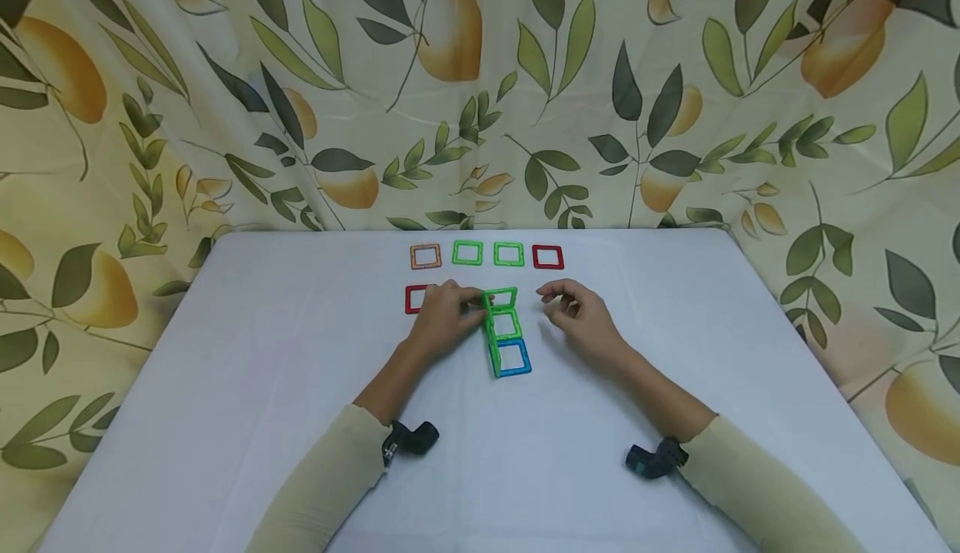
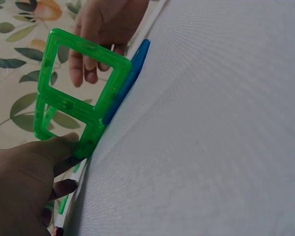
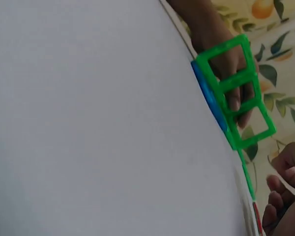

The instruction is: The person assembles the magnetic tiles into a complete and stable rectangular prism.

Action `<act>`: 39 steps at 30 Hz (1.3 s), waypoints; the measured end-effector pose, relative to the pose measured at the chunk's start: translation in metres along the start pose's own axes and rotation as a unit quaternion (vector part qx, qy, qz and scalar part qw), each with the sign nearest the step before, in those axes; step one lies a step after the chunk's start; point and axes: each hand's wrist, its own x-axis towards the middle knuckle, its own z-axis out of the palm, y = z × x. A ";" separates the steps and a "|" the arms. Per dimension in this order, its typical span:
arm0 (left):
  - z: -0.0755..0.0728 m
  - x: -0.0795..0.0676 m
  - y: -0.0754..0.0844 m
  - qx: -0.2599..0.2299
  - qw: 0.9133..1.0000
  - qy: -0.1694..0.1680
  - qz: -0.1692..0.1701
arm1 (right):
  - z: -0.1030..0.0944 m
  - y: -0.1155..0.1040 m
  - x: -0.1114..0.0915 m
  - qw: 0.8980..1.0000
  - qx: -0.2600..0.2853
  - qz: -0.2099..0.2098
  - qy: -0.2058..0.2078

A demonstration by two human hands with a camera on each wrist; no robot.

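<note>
A small structure of square magnetic tiles stands mid-table. Its blue magnetic tile (image 1: 514, 357) and one green tile (image 1: 507, 324) lie flat, and green magnetic tiles (image 2: 83, 69) stand upright along the left side. Another green tile (image 3: 254, 127) stands upright across the far end. My left hand (image 1: 447, 317) pinches the far part of the upright left side, its thumb on the frame in the left wrist view. To the right of the structure, apart from it, my right hand (image 1: 587, 322) hovers with fingers loosely bent and holds nothing.
Behind the structure, an orange tile (image 1: 426, 256), two green tiles (image 1: 467, 253) and a red tile (image 1: 548, 256) lie in a row. Another red tile (image 1: 413, 299) is partly hidden by my left hand. A patterned curtain (image 1: 480, 120) hangs behind the white table (image 1: 300, 453).
</note>
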 end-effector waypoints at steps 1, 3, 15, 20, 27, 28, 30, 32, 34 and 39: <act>0.001 0.000 -0.001 0.001 1.000 -0.001 0.000 | -0.002 0.002 0.003 1.000 -0.008 0.006 0.004; 0.001 -0.002 -0.001 0.001 1.000 -0.003 -0.002 | -0.007 0.006 0.009 0.999 -0.026 0.017 0.013; -0.001 0.001 0.001 -0.002 1.000 -0.010 -0.008 | -0.027 0.032 0.046 0.992 -0.109 0.031 0.049; -0.002 0.001 0.000 0.001 1.000 -0.010 -0.011 | -0.030 0.040 0.059 0.991 -0.114 0.048 0.045; -0.001 0.002 -0.002 0.005 1.000 -0.014 -0.009 | -0.036 0.048 0.075 0.990 -0.117 0.071 0.029; 0.000 0.002 -0.002 0.003 1.000 -0.014 -0.008 | -0.036 0.049 0.076 0.990 -0.121 0.071 0.028; 0.000 0.001 -0.002 0.000 1.000 -0.013 -0.007 | -0.038 0.050 0.078 0.989 -0.129 0.072 0.028; 0.000 0.001 -0.002 0.002 1.000 -0.015 -0.008 | -0.039 0.051 0.080 0.988 -0.137 0.073 0.024; 0.000 0.001 -0.002 0.004 1.000 -0.015 -0.009 | -0.039 0.052 0.082 0.986 -0.148 0.071 0.018; -0.001 0.001 -0.002 0.006 1.000 -0.014 -0.011 | -0.038 0.049 0.087 0.981 -0.183 0.068 0.004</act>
